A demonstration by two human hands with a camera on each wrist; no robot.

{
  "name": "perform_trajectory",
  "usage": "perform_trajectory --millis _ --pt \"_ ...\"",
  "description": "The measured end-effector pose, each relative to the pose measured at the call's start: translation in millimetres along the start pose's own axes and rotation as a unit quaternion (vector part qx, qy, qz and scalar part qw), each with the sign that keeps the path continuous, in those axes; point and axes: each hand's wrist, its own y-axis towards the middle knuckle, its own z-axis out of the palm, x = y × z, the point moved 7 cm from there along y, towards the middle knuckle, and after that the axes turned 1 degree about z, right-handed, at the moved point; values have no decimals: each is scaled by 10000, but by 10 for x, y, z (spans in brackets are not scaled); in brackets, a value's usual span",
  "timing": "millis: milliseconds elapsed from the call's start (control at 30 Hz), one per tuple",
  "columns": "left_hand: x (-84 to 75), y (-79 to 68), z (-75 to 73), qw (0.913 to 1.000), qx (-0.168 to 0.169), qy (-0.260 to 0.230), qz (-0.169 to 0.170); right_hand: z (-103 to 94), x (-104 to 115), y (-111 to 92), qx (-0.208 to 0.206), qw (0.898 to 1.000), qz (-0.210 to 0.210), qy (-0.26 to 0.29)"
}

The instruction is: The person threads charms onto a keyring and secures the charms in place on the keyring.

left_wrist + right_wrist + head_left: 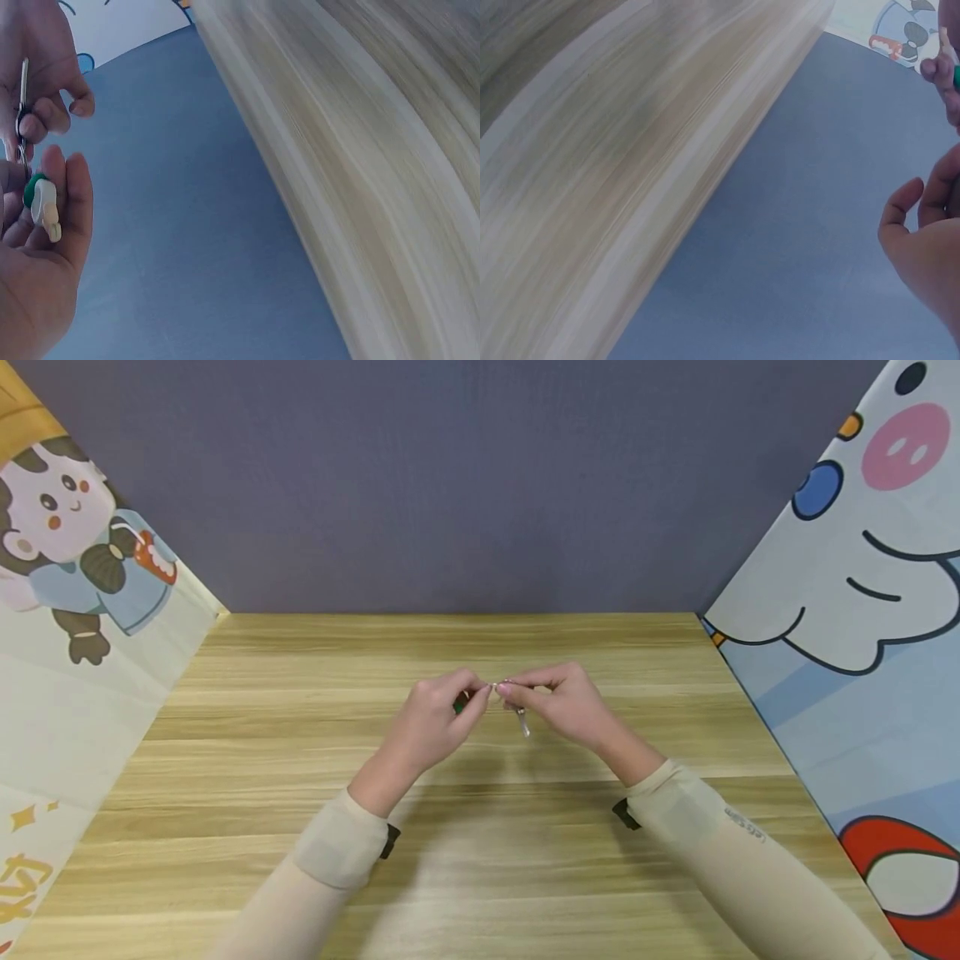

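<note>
Above the middle of the table, both hands meet fingertip to fingertip over a small keychain. My left hand pinches near its link, with a green and white charm lying inside the curled fingers. My right hand pinches the metal end between thumb and forefinger. From there a thin silver metal piece hangs below the right fingers; its exact kind is too small to tell. Fingers hide most of the join. Only a sliver of green shows at the right wrist view's edge.
The wood-grain table spreads beneath both forearms. A grey-blue panel stands along its far edge. Cartoon-printed panels rise at the left and right. Dark wrist-worn pieces sit under the sleeves.
</note>
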Motion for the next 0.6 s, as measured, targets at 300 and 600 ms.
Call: perform_trajectory --millis 300,600 --pt "4 -1 -4 9959 -553 -24 -718 8 -5 7 -560 9973 -206 435" --pt "12 -15 -7 9927 -619 -113 -1026 35 12 -8 -667 9959 -301 539"
